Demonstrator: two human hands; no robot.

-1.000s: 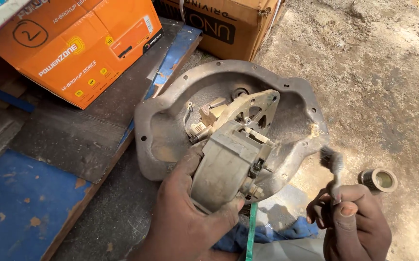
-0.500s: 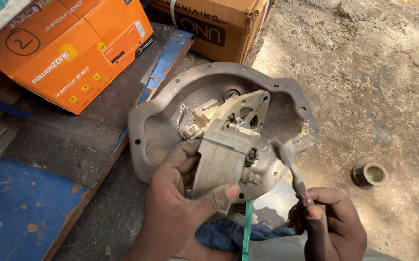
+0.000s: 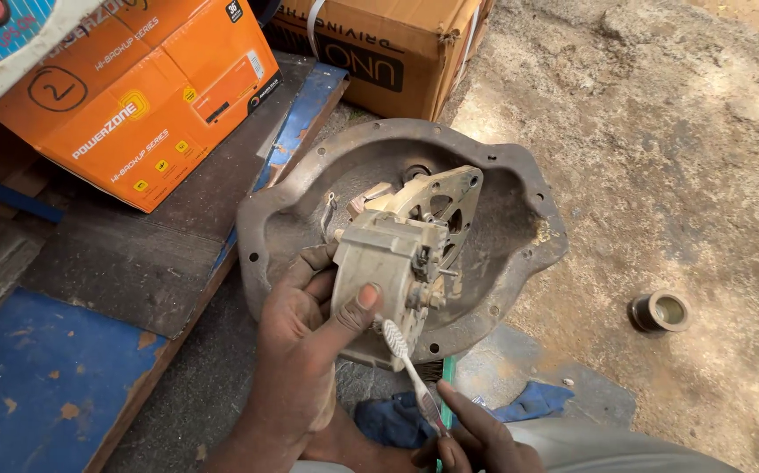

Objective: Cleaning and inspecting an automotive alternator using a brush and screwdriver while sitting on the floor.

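My left hand (image 3: 305, 337) grips a dusty beige motor part (image 3: 393, 258), thumb across its near face, holding it tilted inside a round grey metal housing (image 3: 528, 228) on the ground. My right hand (image 3: 471, 434) holds a white toothbrush (image 3: 410, 368) by its handle at the bottom of the view. The brush's bristled head touches the lower near edge of the motor part, just beside my left thumb.
An orange cardboard box (image 3: 147, 96) and a brown cardboard box (image 3: 388, 48) stand at the back. Dark and blue boards (image 3: 29, 385) lie on the left. A small metal ring (image 3: 660, 311) sits on the concrete at right. A blue rag (image 3: 528, 403) lies near my legs.
The toothbrush has moved left, from the housing's right rim to the motor part's near edge. My left hand has turned the motor part, thumb now on its face.
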